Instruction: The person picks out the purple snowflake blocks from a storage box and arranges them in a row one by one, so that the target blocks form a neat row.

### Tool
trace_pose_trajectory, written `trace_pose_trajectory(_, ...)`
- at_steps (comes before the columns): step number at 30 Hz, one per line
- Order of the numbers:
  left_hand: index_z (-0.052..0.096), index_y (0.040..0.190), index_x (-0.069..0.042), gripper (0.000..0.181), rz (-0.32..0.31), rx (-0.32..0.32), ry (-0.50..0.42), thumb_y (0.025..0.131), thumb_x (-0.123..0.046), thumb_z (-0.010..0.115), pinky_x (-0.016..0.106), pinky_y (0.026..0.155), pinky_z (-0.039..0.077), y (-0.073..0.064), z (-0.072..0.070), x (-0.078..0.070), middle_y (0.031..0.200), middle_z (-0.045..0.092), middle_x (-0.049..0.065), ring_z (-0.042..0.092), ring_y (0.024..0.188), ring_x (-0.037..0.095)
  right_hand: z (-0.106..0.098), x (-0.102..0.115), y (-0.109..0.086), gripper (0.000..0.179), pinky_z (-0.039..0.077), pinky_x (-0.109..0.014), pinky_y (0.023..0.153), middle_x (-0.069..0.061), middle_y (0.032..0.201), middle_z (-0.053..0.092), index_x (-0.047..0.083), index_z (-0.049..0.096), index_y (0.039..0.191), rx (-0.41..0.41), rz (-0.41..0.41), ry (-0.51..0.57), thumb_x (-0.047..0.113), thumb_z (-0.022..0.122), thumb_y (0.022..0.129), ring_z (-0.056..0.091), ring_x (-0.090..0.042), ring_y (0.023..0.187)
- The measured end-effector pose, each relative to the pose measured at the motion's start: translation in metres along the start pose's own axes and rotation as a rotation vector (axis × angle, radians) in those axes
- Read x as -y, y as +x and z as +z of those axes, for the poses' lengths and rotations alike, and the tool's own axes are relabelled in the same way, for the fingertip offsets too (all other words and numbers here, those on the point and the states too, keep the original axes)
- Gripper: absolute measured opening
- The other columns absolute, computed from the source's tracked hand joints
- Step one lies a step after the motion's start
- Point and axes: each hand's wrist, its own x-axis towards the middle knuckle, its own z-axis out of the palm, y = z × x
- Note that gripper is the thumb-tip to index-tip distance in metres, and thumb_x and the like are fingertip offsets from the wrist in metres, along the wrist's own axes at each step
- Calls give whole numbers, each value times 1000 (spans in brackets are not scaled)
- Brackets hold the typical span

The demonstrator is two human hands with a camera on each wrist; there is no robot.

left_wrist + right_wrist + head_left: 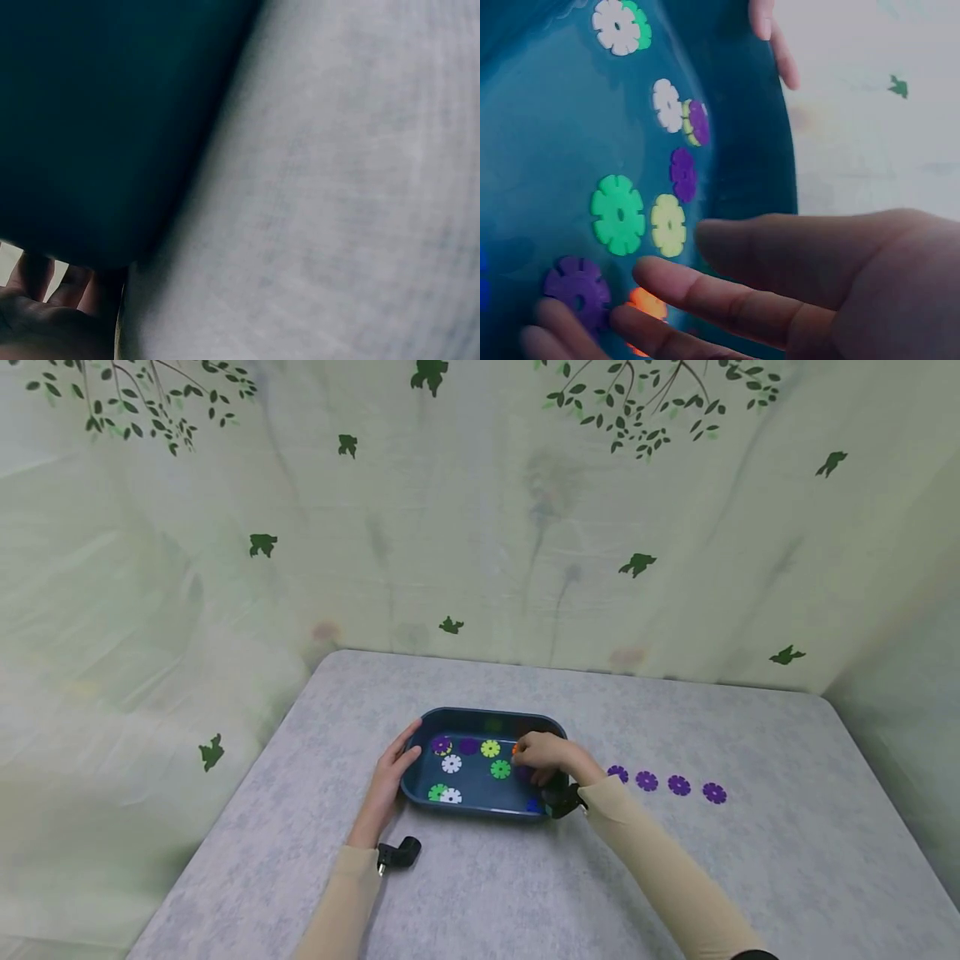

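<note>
A dark blue tray (480,812) holds several flower-shaped plastic discs. My left hand (387,777) grips its left rim, thumb over the inner side and fingers outside. In the right wrist view, my right hand (802,277) reaches inside with thumb and fingers apart and nothing between them. Its lower fingers are over a purple disc (577,292) and an orange disc (646,304); contact is unclear. Close to the thumb lie a yellow disc (668,225) and a green disc (618,215). White discs (451,764), more purple discs (468,746) and a partly hidden blue disc (534,805) are also inside.
Right of the tray, several purple discs (678,786) form a row on the grey table (787,860). The right forearm passes just in front of the row's left end. A leaf-patterned curtain (487,527) hangs behind the table.
</note>
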Motion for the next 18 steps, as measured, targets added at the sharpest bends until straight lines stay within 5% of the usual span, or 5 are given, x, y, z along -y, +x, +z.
trace_pose_trajectory(7, 44, 145, -22, 46, -5, -11, 22, 100, -23, 52, 40, 114, 15, 0, 1, 0, 151, 34, -4, 23, 140, 12, 3, -6, 4, 15, 57, -35, 63, -16, 89, 58, -4, 64, 99, 59, -21, 114, 8, 56, 94, 68, -30, 71)
trace_pose_trajectory(18, 39, 148, -18, 48, -30, 12, 4, 101, -20, 50, 43, 114, 11, 1, -1, -2, 154, 29, 1, 18, 142, 17, 8, -8, 7, 6, 56, -34, 64, -13, 84, 58, -6, 59, 93, 55, -41, 151, -3, 55, 91, 65, -23, 65)
